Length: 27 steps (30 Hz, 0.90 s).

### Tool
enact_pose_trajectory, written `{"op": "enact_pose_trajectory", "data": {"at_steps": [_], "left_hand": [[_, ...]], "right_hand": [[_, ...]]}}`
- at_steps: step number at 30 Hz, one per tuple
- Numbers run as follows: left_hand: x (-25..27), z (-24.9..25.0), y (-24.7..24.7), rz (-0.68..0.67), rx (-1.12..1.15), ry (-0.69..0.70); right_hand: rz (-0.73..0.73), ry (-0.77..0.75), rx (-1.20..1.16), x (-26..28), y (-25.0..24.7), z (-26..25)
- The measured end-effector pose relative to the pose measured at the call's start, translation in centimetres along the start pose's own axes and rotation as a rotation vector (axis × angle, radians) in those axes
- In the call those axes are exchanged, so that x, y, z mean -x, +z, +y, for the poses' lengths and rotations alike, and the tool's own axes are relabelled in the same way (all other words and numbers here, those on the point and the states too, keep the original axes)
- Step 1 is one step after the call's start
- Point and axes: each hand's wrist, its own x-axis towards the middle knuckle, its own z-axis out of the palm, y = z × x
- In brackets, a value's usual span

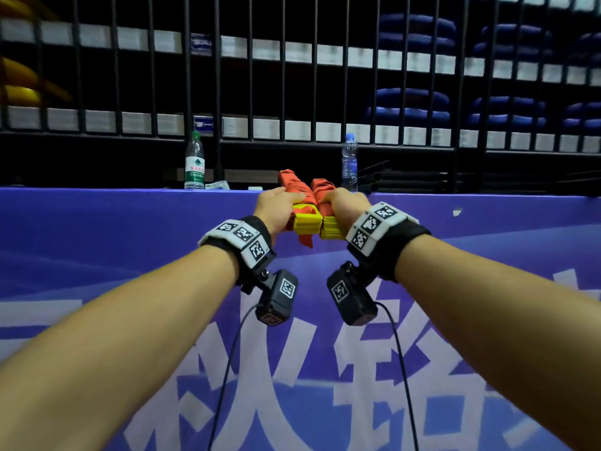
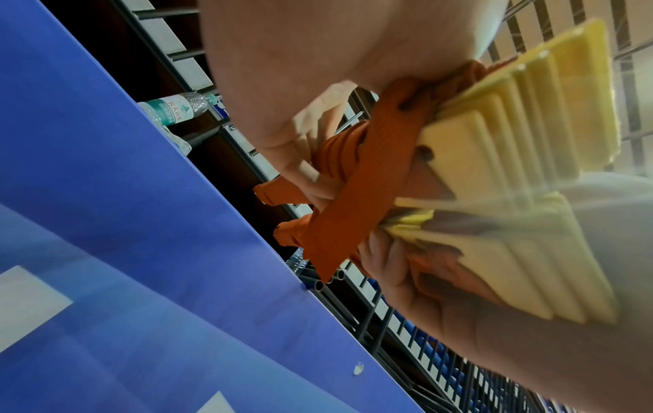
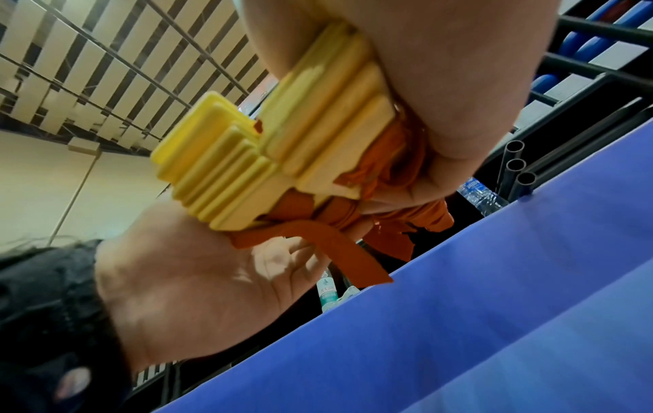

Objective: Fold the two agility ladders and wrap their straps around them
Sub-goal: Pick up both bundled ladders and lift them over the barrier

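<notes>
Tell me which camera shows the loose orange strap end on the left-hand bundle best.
The left wrist view: the strap end fills mid-frame, crossing the yellow rungs below the left hand. The head view shows only a small tail under the bundle. The right wrist view shows it clearly too, though smaller.

- Head view looks forward and down along both forearms toward the blue barrier's top edge.
- Each wrist view looks up, close under its hand; both share the barrier edge and railing.
</notes>
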Motion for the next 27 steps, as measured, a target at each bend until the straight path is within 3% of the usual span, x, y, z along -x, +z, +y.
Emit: {"op": "enact_pose_trajectory", "data": {"at_steps": [3, 10, 16, 27], "left_hand": [[-4.5, -2.0, 0.7, -0.020, -0.079, -0.014], [-13.4, -4.7, 3.2, 0.079, 0.012, -0.067], [-20.4, -6.7, 3.5, -0.046, 0.074, -0.127], [-27.9, -9.9, 4.2, -0.042, 0.162, -0.170]], "right_hand": [[-0.008, 0.006, 0.003, -4.9, 0.7, 1.0], [-0.096, -0.031, -0.020, -14.9, 2.0, 1.4], [-0.208, -0.029, -0.071, -23.5, 4.0, 1.9], [-0.175, 0.073, -0.252, -32.5, 6.6, 2.3]]}}
